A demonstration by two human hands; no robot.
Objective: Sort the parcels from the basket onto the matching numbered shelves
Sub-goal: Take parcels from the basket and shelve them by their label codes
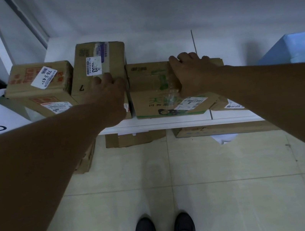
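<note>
White shelf (149, 125), crowded with boxes. Right hand (191, 72) curled over far edge of green-printed parcel (151, 99) lying on shelf; left hand (107, 90) at its left side, grip unclear. Tall box (98, 60) touching at left: probably tipped or shoved if parcel slides sideways.

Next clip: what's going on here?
A person stands at a white shelf stacked with cardboard parcels. The right hand has its grip over the top of the green-printed box, which sits on the shelf. The left hand lies at the gap between that box and the taller box marked 7; which one it holds is unclear. A red-printed box sits further left.
</note>
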